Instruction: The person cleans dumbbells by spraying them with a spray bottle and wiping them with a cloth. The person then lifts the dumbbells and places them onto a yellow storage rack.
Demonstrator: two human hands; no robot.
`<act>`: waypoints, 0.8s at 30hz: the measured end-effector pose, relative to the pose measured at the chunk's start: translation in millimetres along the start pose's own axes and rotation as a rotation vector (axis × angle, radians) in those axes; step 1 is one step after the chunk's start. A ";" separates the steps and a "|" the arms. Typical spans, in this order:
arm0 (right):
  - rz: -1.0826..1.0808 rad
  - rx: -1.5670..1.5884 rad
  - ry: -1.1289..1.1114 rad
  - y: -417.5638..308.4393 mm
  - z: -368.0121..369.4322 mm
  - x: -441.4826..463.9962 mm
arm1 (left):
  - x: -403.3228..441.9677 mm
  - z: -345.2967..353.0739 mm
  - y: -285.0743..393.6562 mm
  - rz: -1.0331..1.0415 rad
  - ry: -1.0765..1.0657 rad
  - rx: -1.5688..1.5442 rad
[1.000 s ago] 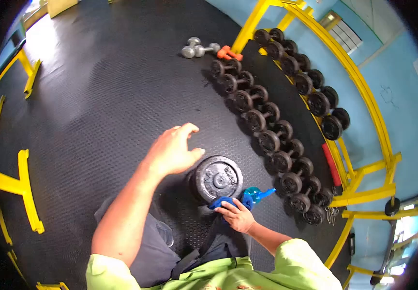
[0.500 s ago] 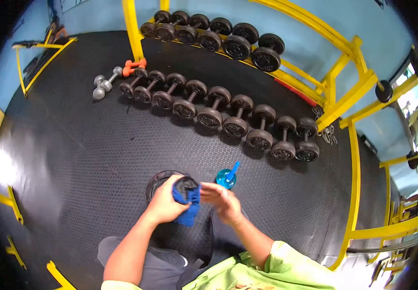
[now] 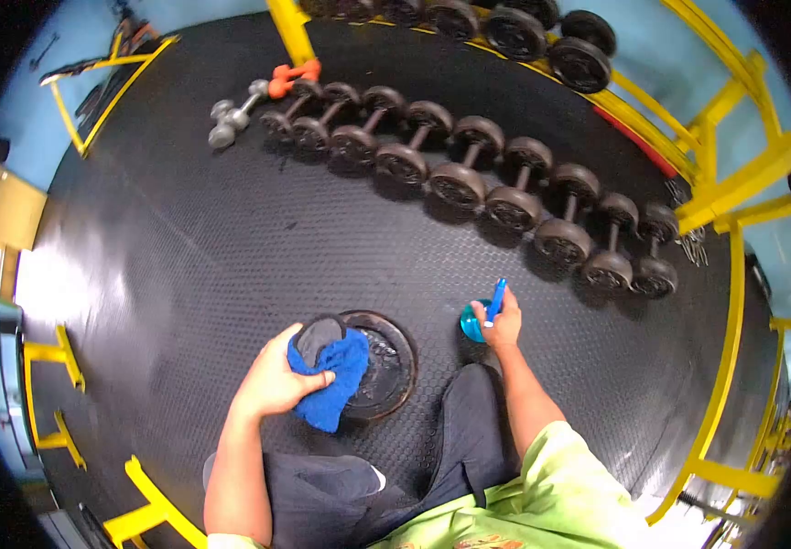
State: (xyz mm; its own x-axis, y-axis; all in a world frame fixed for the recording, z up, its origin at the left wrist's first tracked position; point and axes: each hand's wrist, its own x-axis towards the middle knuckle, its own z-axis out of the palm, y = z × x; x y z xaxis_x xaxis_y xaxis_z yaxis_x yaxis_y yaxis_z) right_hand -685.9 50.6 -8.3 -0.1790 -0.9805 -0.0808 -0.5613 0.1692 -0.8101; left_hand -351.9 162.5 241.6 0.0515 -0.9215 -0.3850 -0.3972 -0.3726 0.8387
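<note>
My left hand (image 3: 272,375) grips a blue cloth (image 3: 339,382) together with a dark, rounded piece (image 3: 322,340) that pokes out at its top. Behind the cloth, a round black weight plate (image 3: 390,364) lies on the floor, partly covered from view. To the right, my right hand (image 3: 503,320) is wrapped round the blue top of a spray bottle (image 3: 472,323) with teal contents, which stands near my knee.
A long row of black dumbbells (image 3: 458,185) crosses the floor ahead, with grey dumbbells (image 3: 222,135) and orange ones (image 3: 282,80) at its left end. Yellow rack frames (image 3: 742,183) rise at the right; more yellow legs (image 3: 154,503) stand at the left.
My right hand has moved right, away from the cloth, and taken hold of the spray bottle. The left hand has shifted slightly left with the cloth, uncovering more of the plate. The view has turned.
</note>
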 end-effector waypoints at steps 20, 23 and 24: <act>-0.534 -0.198 -1.014 -145.1 -65.3 -124.4 | -37.2 -15.6 9.3 0.042 0.162 0.103; -0.368 -0.078 -0.911 -126.8 -71.6 -105.4 | -41.4 -15.1 16.3 0.063 0.215 0.116; -0.391 -0.127 -0.808 -120.0 -71.0 -96.8 | -41.2 -14.3 16.7 0.068 0.213 0.110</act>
State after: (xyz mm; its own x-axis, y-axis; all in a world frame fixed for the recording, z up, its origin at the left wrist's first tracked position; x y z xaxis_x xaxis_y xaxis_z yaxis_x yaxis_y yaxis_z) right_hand -658.6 132.3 137.9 0.6375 -0.7337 -0.2351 -0.5567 -0.2277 -0.7989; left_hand -347.5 192.7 277.0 0.2090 -0.9506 -0.2293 -0.5031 -0.3056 0.8084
